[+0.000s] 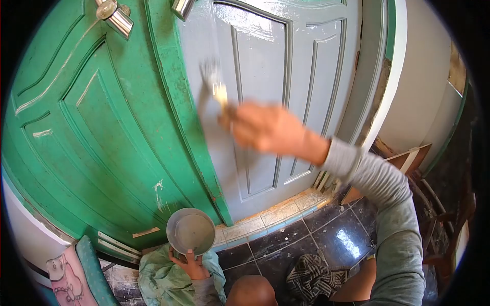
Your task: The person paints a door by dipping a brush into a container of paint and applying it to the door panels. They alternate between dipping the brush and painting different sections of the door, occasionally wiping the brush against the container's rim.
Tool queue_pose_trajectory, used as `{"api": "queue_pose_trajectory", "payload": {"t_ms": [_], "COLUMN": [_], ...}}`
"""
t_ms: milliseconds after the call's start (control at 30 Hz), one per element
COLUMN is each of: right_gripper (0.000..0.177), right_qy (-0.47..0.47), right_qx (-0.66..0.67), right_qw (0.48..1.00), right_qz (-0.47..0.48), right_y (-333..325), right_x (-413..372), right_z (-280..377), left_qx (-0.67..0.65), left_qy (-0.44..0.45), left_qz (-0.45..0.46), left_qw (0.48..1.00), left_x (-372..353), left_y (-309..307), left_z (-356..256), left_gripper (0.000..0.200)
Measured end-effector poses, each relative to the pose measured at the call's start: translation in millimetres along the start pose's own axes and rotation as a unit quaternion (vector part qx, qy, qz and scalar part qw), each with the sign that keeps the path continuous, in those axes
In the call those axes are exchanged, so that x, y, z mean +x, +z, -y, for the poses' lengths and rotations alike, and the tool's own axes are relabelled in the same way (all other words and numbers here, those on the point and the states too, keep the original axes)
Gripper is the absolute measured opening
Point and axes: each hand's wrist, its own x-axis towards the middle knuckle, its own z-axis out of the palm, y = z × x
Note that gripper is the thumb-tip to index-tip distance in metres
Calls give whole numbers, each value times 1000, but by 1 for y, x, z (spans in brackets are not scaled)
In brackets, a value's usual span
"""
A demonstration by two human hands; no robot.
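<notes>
R hand w/ brush, nr green edge.

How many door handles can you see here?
2. One metal handle is on the green door, top left; the other, cut off by the picture's upper edge, is at the grey door's left edge. Others may be hidden.

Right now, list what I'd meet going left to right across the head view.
Pink printed fabric → round container → paintbrush → right hand → grey sleeve.
</notes>
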Motion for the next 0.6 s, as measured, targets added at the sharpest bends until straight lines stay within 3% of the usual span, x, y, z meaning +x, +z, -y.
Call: {"api": "queue_pose_trajectory", "payload": {"t_ms": [67,167,300,333,367,467,600], "right_gripper": [13,12,9,27,25,26,33], "right_qy": [-44,-66,-3,-1,-21,23,81], "right_qx": [51,158,35,37,30,7,82], "right_qw": [993,975,997,996,991,999,987], "right_qz": [93,139,-63,-86,-131,-41,113], "right_y": [-2,-10,-24,-30,-22,11,26], "right_x": [-30,-44,6,24,24,-17,-107], "right_z": [45,58,-16,-36,-45,9,134], "left_qx": [-2,12,11,9,10,3,2], "left_qy": [4,6,-12,-20,-19,-12,-16], "left_qz": [1,-2,-18,-21,-19,-10,-10], "left_qw": [1000,1000,1000,1000,1000,1000,1000], "left_x": [-2,1,1,-2,-5,-6,-11], "left_y": [-2,-15,-18,-19,-19,-18,-26], "left_z": [-3,-5,-5,-6,-7,-3,6], "left_gripper": [80,82,81,80,81,83,85]}}
